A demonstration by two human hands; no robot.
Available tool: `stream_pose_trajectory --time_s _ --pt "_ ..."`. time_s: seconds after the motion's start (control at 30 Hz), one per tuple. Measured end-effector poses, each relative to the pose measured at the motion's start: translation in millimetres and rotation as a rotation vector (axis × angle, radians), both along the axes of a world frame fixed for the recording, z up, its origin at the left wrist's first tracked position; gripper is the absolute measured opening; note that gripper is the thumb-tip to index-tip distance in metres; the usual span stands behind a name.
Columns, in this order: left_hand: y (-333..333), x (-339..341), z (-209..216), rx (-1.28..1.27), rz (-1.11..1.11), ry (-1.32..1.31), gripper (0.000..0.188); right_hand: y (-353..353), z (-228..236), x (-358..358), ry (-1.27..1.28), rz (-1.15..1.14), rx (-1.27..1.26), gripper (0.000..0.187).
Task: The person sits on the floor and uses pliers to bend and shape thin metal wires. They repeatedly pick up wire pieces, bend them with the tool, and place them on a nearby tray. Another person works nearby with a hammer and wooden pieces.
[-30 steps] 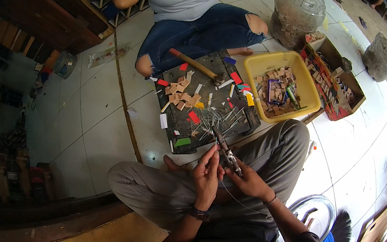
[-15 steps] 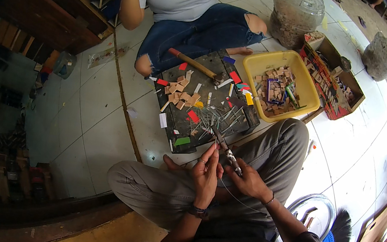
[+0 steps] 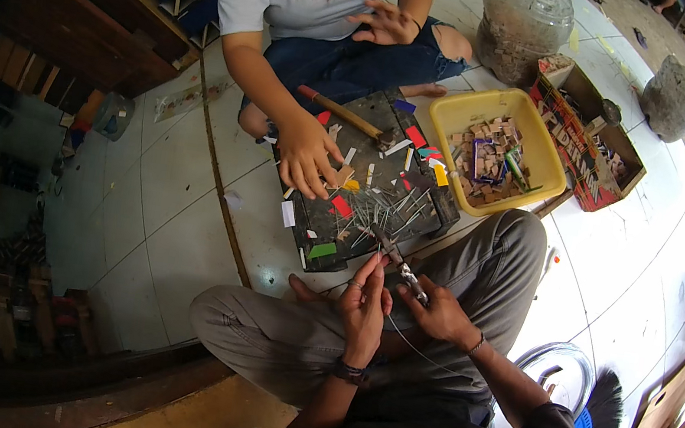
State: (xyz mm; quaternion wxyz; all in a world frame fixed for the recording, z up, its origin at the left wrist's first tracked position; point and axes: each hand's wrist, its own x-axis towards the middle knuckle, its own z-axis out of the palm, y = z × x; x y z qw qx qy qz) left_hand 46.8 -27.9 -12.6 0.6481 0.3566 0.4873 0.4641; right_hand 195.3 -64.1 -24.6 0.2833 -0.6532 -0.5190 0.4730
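Note:
My right hand point(image 3: 444, 314) is closed round the handles of a pair of pliers point(image 3: 394, 254), whose worn jaws point up and left over the near edge of a dark wooden board point(image 3: 270, 230). In my left hand point(image 3: 364, 309) a thin metal wire point(image 3: 419, 354) is pinched close to the jaws. The wire trails down right across my lap. Whether the jaws touch it is hard to make out. Short cut wires point(image 3: 378, 212) lie scattered on the board in front of my hands. A co-worker's hand point(image 3: 307, 152) reaches down over small wooden pieces point(image 3: 342, 176) there.
A hammer point(image 3: 343, 116) lies across the board's far side among coloured strips. Right of it stand a yellow basin point(image 3: 551, 191) of wooden pieces and an open cardboard box point(image 3: 571, 145). A wire coil point(image 3: 581, 357) and a black brush point(image 3: 606, 409) lie at my right.
The co-worker's raised hand has come down onto the wooden pieces, and their other hand has lowered into view. My hands and the pliers have shifted only slightly.

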Motion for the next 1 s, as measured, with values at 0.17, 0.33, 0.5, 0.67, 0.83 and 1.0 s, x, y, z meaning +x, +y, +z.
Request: stream_pose_trajectory --time_s 0.17,0.33,0.5,0.67,0.83,1.0 --pt "2.1 0.7 2.3 0.069 0.011 -0.033 0.036 5.9 2.6 -0.4 -0.07 0.014 0.015 0.044" --pt "5.0 0.9 0.4 0.03 0.063 -0.054 0.036 10.7 -1.0 -2.6 -0.106 -0.009 0.101 0.042" --pt "4.2 -2.4 -2.3 -0.006 0.085 -0.016 0.037 10.4 -4.7 -10.8 -0.28 -0.069 0.135 0.048" --pt "3.0 -3.4 0.4 0.004 0.107 -0.046 0.037 10.6 5.5 -3.6 -0.169 0.045 0.081 0.044" --pt "1.0 0.2 7.6 0.072 0.087 -0.011 0.037 12.4 19.4 4.5 0.052 0.109 0.005 0.048" --pt "0.6 2.2 5.9 0.091 0.117 0.011 0.033 16.1 19.7 9.4 0.15 0.175 -0.102 0.054"
